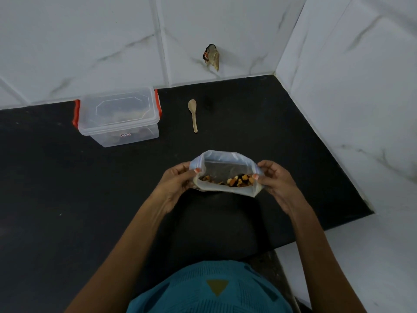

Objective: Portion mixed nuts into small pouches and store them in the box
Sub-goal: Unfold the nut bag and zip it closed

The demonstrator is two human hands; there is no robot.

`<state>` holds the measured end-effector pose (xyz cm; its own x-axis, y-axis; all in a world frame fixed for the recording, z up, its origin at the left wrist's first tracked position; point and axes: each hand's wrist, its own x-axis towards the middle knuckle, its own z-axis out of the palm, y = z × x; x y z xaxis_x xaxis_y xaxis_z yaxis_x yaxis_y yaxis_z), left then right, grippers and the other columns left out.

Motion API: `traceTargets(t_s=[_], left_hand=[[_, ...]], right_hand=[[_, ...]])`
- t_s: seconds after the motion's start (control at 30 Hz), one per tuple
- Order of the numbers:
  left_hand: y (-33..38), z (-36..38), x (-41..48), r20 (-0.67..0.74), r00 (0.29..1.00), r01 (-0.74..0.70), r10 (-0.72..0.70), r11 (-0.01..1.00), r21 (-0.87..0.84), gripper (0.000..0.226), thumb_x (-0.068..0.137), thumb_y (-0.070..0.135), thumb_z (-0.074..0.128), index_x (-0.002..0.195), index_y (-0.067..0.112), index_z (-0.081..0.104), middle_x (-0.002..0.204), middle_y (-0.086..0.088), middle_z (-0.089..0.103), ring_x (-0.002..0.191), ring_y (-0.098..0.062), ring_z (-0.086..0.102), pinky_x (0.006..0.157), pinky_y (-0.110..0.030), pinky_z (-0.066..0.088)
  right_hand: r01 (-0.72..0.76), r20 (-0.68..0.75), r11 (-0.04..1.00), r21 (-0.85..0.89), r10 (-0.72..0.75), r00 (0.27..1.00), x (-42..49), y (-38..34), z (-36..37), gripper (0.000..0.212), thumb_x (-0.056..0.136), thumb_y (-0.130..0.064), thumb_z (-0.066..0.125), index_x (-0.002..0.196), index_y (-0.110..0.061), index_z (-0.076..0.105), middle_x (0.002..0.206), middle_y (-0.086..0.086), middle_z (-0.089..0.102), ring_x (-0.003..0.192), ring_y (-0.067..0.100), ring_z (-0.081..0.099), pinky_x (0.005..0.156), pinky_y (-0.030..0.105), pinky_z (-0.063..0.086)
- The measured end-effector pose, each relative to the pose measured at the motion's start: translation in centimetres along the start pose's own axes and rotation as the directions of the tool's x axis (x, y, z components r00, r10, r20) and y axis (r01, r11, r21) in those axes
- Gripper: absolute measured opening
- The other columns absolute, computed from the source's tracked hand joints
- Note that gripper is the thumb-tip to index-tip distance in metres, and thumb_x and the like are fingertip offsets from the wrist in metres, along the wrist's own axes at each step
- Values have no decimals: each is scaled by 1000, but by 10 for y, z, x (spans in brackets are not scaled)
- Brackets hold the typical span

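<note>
both hands, left (174, 184) and right (276, 184), pinch the nut-filled pouch (225, 164) open above the black counter (67, 199).

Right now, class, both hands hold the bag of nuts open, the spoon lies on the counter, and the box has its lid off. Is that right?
No: the head view shows the box with its lid on. The rest holds: left hand and right hand hold the bag of nuts open, and the spoon lies on the counter.
</note>
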<state>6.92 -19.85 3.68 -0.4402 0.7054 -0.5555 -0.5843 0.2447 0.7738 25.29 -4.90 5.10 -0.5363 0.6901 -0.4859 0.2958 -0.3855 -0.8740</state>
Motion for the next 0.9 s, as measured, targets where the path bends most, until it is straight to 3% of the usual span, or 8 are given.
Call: traceTargets(t_s=[0.17, 0.3, 0.37, 0.5, 0.67, 0.77, 0.83, 0.9], left_hand=[[-4, 4, 1, -172, 954, -174, 247, 919, 354, 20, 86, 0, 55, 92, 18, 61, 96, 0, 63, 82, -7, 63, 58, -14, 51], [-8, 8, 0, -175, 761, -306, 624, 584, 752, 12, 86, 5, 55, 88, 17, 58, 102, 6, 53, 91, -11, 58, 68, -28, 52], [-7, 9, -3, -116, 714, -311, 691, 460, 832, 10, 87, 7, 53, 89, 15, 59, 100, 8, 52, 88, -10, 57, 68, -30, 52], [6, 9, -6, -78, 752, -290, 654, 435, 852, 9, 92, 14, 50, 97, 15, 58, 92, 4, 57, 79, -11, 61, 61, -23, 52], [20, 5, -5, -47, 823, -223, 567, 398, 890, 17, 94, 18, 47, 107, 11, 56, 92, -1, 56, 76, -11, 58, 58, -18, 48], [26, 3, -4, -69, 849, -183, 524, 415, 891, 15, 94, 18, 47, 105, 10, 54, 91, -2, 55, 68, -7, 54, 54, -14, 42], [28, 2, -4, -54, 885, -167, 463, 423, 891, 14, 95, 19, 44, 101, 11, 54, 89, -5, 56, 66, -7, 54, 53, -16, 42], [28, 3, -4, -26, 933, -150, 358, 454, 878, 14, 96, 22, 41, 97, 14, 52, 93, -8, 59, 75, -13, 60, 63, -27, 53]], right_hand=[[123, -87, 958, -261, -150, 985, 2, 1, -2, 36, 77, 11, 61, 88, -23, 55, 85, 0, 55, 77, 10, 56, 63, 19, 48], [226, -223, 859, -459, -358, 907, 6, 3, 0, 36, 75, 12, 59, 88, -21, 57, 68, -1, 47, 60, 7, 46, 54, 11, 42], [212, -300, 833, -511, -404, 864, 6, 2, 0, 34, 75, 9, 59, 89, -22, 58, 72, -3, 50, 62, 8, 50, 58, 12, 44], [192, -277, 828, -528, -381, 882, 0, -5, 1, 26, 82, -3, 61, 82, -28, 56, 99, -4, 51, 83, 9, 56, 73, 27, 52], [41, -200, 843, -537, -175, 964, 0, -15, -1, 13, 89, -11, 54, 95, -21, 58, 102, 1, 54, 90, 14, 60, 83, 33, 53], [-26, -141, 897, -442, -40, 989, -1, -19, -7, 16, 88, -7, 53, 100, -14, 61, 100, 5, 59, 93, 16, 61, 85, 31, 52], [-34, -113, 927, -372, -9, 994, -3, -22, -9, 15, 88, -4, 53, 95, -16, 61, 100, 6, 60, 95, 16, 61, 84, 30, 52], [-51, -122, 915, -401, 2, 993, -3, -22, -8, 15, 89, -7, 51, 95, -16, 61, 102, 8, 60, 95, 17, 61, 86, 31, 52]])
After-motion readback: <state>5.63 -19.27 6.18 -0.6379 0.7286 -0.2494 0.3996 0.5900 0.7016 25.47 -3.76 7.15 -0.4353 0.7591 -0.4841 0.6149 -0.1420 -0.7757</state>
